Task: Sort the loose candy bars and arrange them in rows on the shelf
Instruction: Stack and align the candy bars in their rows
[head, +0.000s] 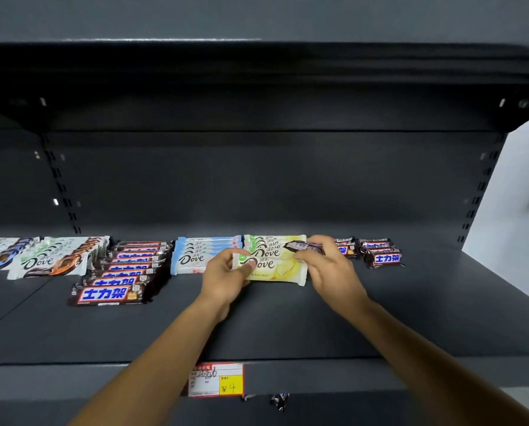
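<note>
The left hand [226, 273] pinched the left end of a pale yellow Dove bar [277, 269] lying frontmost in its row on the dark grey metal shelf [287, 330], while the right hand [329, 267] gripped a small dark-wrapped bar [303, 246] in curled fingers.

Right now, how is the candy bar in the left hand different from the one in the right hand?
The Dove bar in the left hand is pale yellow and white; the small bar in the right hand is dark brown. The Dove bar is much longer than the small bar. Both are wrapped and held.
</note>
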Demonstrator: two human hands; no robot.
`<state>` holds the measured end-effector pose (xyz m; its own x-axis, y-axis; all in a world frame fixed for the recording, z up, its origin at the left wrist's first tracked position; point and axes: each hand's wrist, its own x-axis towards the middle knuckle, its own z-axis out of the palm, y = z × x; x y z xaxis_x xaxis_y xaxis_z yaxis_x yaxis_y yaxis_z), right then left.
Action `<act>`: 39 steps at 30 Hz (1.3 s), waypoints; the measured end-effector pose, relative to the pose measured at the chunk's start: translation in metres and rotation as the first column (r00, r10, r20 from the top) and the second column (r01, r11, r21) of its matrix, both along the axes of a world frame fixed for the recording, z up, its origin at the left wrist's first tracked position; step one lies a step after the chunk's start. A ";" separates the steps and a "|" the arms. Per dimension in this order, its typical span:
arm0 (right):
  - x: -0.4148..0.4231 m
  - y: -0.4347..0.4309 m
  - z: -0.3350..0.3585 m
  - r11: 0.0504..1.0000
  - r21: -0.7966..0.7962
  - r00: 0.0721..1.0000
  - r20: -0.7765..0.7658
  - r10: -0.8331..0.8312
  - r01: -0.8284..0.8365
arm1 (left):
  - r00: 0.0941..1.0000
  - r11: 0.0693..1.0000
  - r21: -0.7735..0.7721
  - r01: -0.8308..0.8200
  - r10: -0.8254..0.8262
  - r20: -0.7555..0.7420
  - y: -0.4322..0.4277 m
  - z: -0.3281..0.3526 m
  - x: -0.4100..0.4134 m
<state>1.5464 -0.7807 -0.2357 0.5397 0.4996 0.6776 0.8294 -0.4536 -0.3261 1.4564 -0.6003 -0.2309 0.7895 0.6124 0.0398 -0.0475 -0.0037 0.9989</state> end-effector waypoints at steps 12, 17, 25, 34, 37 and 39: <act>0.041 0.002 -0.001 0.994 0.009 0.991 0.080 0.108 -0.109 | 0.971 0.798 0.600 -0.058 0.185 -0.152 0.006 -0.004 0.034; 0.053 0.007 -0.009 0.992 -0.032 0.989 0.077 0.124 -0.122 | 0.948 0.673 0.738 -0.047 0.264 -0.180 0.007 -0.003 0.041; 0.054 0.008 -0.016 0.986 -0.068 0.986 0.053 0.159 -0.155 | 0.969 0.475 0.880 -0.001 0.216 -0.116 0.010 -0.014 0.049; 0.054 0.007 -0.019 0.987 -0.116 0.993 -0.030 0.112 -0.114 | 0.959 0.299 0.951 0.083 0.236 -0.158 0.010 -0.023 0.049; 0.053 0.006 -0.018 0.985 -0.167 0.999 -0.009 0.045 -0.046 | 0.957 0.183 0.982 0.050 0.274 -0.099 0.010 -0.024 0.049; 0.051 0.006 -0.016 0.984 -0.176 0.998 -0.054 0.020 -0.029 | 0.959 0.147 0.989 0.016 0.277 -0.057 0.011 -0.026 0.049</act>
<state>1.5978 -0.7749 -0.2520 0.5578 0.6226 0.5489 0.8251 -0.4877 -0.2853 1.5056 -0.5897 -0.2565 0.7784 0.2712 0.5661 0.2367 -0.9621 0.1354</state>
